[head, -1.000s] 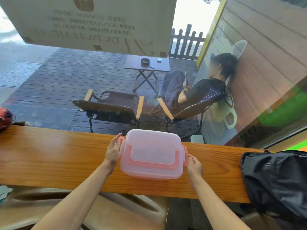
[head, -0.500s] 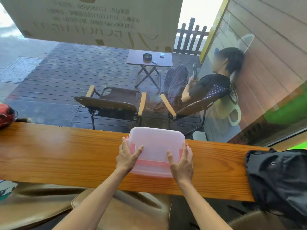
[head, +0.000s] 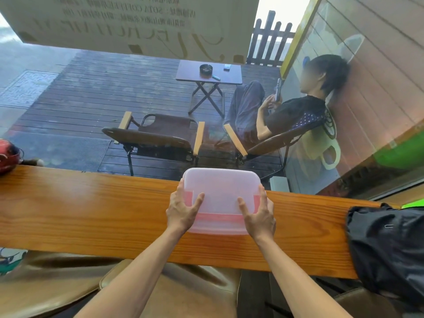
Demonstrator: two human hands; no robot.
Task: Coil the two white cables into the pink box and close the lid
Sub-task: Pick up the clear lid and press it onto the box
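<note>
The pink box (head: 221,198) sits on the wooden counter (head: 91,210) with its translucent lid on top. My left hand (head: 182,208) lies on the lid's left side, thumb spread onto the top and fingers over the edge. My right hand (head: 259,214) mirrors it on the right side. Both hands press flat on the lid with fingers apart. The pink side clips show faintly through the lid beside each hand. Neither white cable is visible; the frosted lid hides the inside of the box.
A black bag (head: 387,249) lies on the counter's right end. A red object (head: 8,156) sits at the far left edge. Beyond the counter is a window; outside are two folding chairs, a small table and a seated person.
My hands moved from the box's side clips onto the top of the lid a second ago. Over the last half second they stayed there, spread slightly wider.
</note>
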